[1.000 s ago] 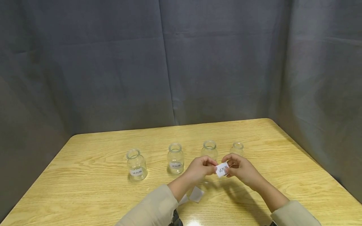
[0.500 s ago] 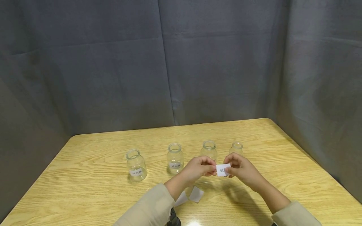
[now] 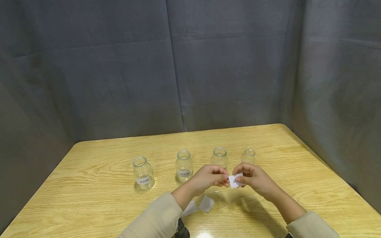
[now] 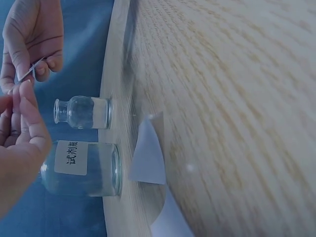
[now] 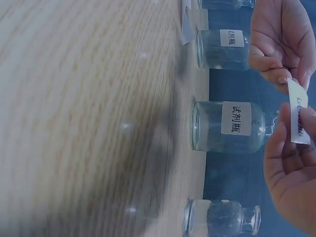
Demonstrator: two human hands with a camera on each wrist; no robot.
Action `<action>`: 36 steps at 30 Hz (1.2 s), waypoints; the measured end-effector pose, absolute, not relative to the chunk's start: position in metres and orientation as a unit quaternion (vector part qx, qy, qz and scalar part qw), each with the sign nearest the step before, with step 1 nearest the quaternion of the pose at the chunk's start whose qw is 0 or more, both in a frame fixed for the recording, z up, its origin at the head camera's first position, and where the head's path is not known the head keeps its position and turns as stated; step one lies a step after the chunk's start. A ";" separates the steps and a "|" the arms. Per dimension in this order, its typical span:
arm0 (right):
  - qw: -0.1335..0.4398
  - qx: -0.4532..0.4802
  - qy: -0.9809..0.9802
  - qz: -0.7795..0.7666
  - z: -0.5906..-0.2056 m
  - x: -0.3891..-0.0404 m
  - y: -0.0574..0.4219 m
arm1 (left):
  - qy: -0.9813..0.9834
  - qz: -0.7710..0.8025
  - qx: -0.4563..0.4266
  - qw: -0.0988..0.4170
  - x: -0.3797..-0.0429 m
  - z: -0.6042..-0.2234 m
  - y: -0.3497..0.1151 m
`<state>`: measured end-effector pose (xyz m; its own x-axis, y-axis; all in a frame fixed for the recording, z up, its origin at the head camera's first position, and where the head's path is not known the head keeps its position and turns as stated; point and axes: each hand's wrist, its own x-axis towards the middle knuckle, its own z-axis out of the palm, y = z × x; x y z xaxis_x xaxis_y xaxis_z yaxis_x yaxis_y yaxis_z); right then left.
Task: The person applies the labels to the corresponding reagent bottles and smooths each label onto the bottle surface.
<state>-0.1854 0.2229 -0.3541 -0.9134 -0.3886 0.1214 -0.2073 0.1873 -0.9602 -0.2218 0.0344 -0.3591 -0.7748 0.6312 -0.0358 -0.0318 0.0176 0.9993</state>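
A small white label (image 3: 235,180) with dark characters is held up between my two hands, above the table. My right hand (image 3: 253,180) pinches its right part between thumb and fingers, the thumb covering some of the writing. At the label's left edge my left hand (image 3: 208,178) pinches with thumb and fingertip. Seen edge-on in the left wrist view, the label (image 4: 32,69) looks split into two thin layers. Behind the hands stand a glass jar (image 3: 220,160) and a smaller glass jar (image 3: 248,157), partly hidden. The right wrist view shows a label on the bigger jar (image 5: 237,118).
Two more labelled glass jars stand to the left, a far-left jar (image 3: 144,173) and a middle jar (image 3: 184,165). White paper pieces (image 3: 206,203) lie on the wooden table (image 3: 89,198) by my left forearm. Dark curtains (image 3: 119,82) surround the table.
The label has turned and tilted slightly between my fingers, and my right thumb now covers more of its writing. Both hands stay in about the same place; jars have not moved.
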 end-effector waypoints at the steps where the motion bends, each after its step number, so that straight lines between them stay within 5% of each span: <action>1: 0.077 -0.196 0.765 -0.609 -0.354 -0.185 0.223 | 0.668 0.662 0.229 0.251 -0.222 -0.359 0.034; 24: 0.084 -0.201 0.744 -0.632 -0.360 -0.189 0.223 | 0.642 0.675 0.234 0.277 -0.227 -0.365 0.036; 36: 0.052 -0.155 0.773 -0.613 -0.359 -0.183 0.222 | 0.664 0.670 0.222 0.246 -0.226 -0.366 0.036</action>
